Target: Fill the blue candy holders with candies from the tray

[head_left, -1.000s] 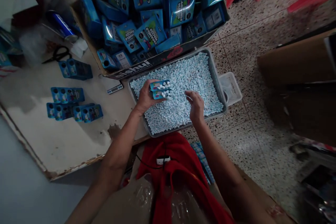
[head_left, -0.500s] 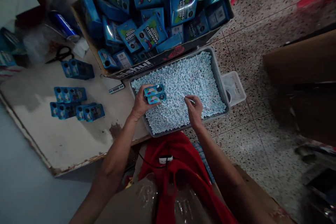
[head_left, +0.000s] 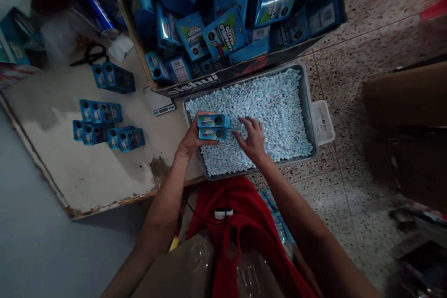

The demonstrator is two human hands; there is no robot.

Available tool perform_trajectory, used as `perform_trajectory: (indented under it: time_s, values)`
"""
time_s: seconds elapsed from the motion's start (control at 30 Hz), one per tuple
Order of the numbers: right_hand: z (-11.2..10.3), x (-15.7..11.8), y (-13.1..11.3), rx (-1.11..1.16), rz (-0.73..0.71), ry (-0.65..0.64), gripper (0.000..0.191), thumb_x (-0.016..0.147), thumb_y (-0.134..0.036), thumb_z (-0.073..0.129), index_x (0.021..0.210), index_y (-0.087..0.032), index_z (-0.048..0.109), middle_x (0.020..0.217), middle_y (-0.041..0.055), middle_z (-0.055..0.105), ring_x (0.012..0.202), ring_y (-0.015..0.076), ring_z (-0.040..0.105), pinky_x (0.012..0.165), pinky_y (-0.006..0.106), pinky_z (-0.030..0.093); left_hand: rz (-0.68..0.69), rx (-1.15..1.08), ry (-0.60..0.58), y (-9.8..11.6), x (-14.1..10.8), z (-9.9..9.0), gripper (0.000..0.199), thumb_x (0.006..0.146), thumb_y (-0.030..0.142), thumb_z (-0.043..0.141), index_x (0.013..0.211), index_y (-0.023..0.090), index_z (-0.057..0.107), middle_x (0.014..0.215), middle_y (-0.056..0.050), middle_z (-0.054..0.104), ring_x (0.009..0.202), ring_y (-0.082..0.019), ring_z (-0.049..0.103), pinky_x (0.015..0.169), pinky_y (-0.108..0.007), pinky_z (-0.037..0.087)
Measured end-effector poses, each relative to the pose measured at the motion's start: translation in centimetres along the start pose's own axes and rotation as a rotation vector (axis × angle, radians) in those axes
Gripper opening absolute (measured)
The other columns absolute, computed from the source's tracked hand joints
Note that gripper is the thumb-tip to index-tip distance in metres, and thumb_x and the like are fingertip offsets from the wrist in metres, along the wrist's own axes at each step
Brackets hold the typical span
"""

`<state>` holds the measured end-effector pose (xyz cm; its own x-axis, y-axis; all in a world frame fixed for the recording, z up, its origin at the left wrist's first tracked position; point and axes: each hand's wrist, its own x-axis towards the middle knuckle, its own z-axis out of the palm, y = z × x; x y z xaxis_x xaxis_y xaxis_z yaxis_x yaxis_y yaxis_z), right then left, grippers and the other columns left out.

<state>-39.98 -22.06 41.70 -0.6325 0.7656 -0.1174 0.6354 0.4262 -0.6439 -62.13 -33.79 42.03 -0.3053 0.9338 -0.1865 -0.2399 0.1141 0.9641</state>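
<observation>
My left hand [head_left: 190, 138] is closed around two small blue boxes [head_left: 212, 127], held side by side with their printed narrow faces up. They are above the left part of a grey tub [head_left: 307, 102] filled with small pale-blue and white candies [head_left: 268, 98]. To the right of the boxes is my right hand [head_left: 252, 138], its thumb and fingers spread apart with nothing between them. It hovers over the candies, fingertips pointing toward the boxes and a little apart from them.
A large cardboard carton [head_left: 181, 84] of blue candy boxes stands behind the tub. On the table [head_left: 104, 181] at left are several small blue boxes [head_left: 101, 111], black scissors [head_left: 92, 54], a small scale [head_left: 163, 108] and a blue can [head_left: 98, 11]. A clear plastic container [head_left: 323, 123] sits right of the tub.
My right hand has opened from a pinch and moved left, closer to the boxes. The left hand still holds both boxes, now turned slightly. The camera view has shifted a little.
</observation>
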Motion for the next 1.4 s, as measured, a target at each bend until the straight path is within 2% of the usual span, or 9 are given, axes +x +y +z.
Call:
perform_trajectory:
  time_s: [0.1, 0.23, 0.37, 0.5, 0.73, 0.9, 1.0, 1.17, 1.4]
  values:
    - [0.9, 0.7, -1.3, -0.187, -0.002, -0.119, 0.058, 0.099, -0.053, 0.062, 0.148, -0.022, 0.059, 0.151, 0.0216, 0.055, 0.136, 0.0414, 0.051, 0.113, 0.059, 0.043, 0.014, -0.024, -0.005, 0.1, -0.7, -0.4, 0.095, 0.050, 0.041, 0.108, 0.131, 0.032, 0.060, 0.147, -0.010, 0.065, 0.142, -0.037, 0.061, 0.114, -0.058, 0.054]
    - [1.0, 2.5, -1.8, -0.201, 0.050, -0.243, 0.037, 0.099, -0.042, 0.056, 0.124, -0.017, 0.068, 0.126, 0.0210, 0.065, 0.112, 0.0351, 0.060, 0.094, 0.046, 0.049, 0.052, -0.035, 0.007, 0.3, -1.4, -0.7, 0.096, 0.048, 0.039, 0.109, 0.130, 0.030, 0.060, 0.148, -0.011, 0.066, 0.143, -0.038, 0.059, 0.118, -0.060, 0.050]
    - [-0.4, 3.5, -0.6, 0.306, 0.310, -0.227, 0.012, 0.085, -0.034, 0.065, 0.090, -0.023, 0.062, 0.089, 0.0074, 0.066, 0.080, 0.0222, 0.058, 0.072, 0.032, 0.046, 0.068, -0.005, -0.048, 0.6, -1.6, -1.1, 0.092, 0.047, 0.035, 0.109, 0.127, 0.029, 0.064, 0.142, -0.009, 0.069, 0.143, -0.038, 0.059, 0.123, -0.061, 0.045]
    - [-2.1, 3.0, 0.9, 0.937, 0.610, -0.140, 0.023, 0.078, -0.046, 0.066, 0.085, -0.025, 0.057, 0.068, -0.0018, 0.056, 0.064, 0.0152, 0.050, 0.056, 0.026, 0.039, 0.125, -0.102, -0.059, 1.0, -2.1, -1.5, 0.090, 0.047, 0.039, 0.109, 0.126, 0.032, 0.065, 0.137, -0.007, 0.072, 0.147, -0.040, 0.057, 0.127, -0.063, 0.040]
    - [-3.0, 1.2, 2.0, 1.086, 0.643, -0.056, 0.030, 0.068, -0.039, 0.084, 0.081, -0.024, 0.061, 0.076, 0.0005, 0.067, 0.062, 0.0136, 0.056, 0.055, 0.028, 0.045, 0.150, -0.029, 0.017, 1.4, -3.2, -1.7, 0.087, 0.048, 0.055, 0.106, 0.122, 0.035, 0.062, 0.132, -0.004, 0.073, 0.144, -0.038, 0.061, 0.123, -0.065, 0.045]
    - [-3.5, 1.6, 1.9, 1.193, 0.673, -0.045, 0.031, 0.077, -0.047, 0.079, 0.083, -0.024, 0.059, 0.073, -0.0013, 0.061, 0.062, 0.0128, 0.056, 0.052, 0.026, 0.046, 0.126, 0.055, 0.108, 2.7, -4.4, -2.5, 0.090, 0.049, 0.058, 0.105, 0.124, 0.033, 0.061, 0.134, -0.007, 0.073, 0.140, -0.038, 0.064, 0.117, -0.065, 0.051]
    - [-3.5, 2.3, 0.2, 1.261, 0.639, -0.016, 0.032, 0.081, -0.053, 0.076, 0.085, -0.025, 0.060, 0.076, -0.0010, 0.061, 0.066, 0.0137, 0.058, 0.054, 0.026, 0.049, 0.028, 0.168, 0.150, 3.6, -4.9, -2.9, 0.096, 0.045, 0.054, 0.107, 0.125, 0.027, 0.062, 0.136, -0.012, 0.071, 0.137, -0.038, 0.066, 0.115, -0.059, 0.054]
    - [-2.8, 3.1, -6.3, 1.259, 0.361, -0.126, 0.026, 0.089, -0.053, 0.066, 0.092, -0.027, 0.062, 0.094, 0.0054, 0.067, 0.088, 0.0206, 0.065, 0.077, 0.036, 0.060, -0.029, 0.237, 0.203, 3.5, -4.9, -2.1, 0.100, 0.047, 0.053, 0.106, 0.129, 0.020, 0.059, 0.136, -0.013, 0.070, 0.124, -0.032, 0.071, 0.102, -0.041, 0.060]
    - [-0.8, 2.2, -13.0, 1.043, 0.092, -0.073, 0.017, 0.095, -0.041, 0.057, 0.098, -0.026, 0.065, 0.100, 0.0056, 0.069, 0.101, 0.0225, 0.067, 0.100, 0.043, 0.057, -0.019, 0.396, 0.337, 1.9, -4.2, -0.6, 0.093, 0.049, 0.045, 0.106, 0.127, 0.022, 0.060, 0.122, -0.007, 0.073, 0.112, -0.030, 0.072, 0.097, -0.039, 0.058]
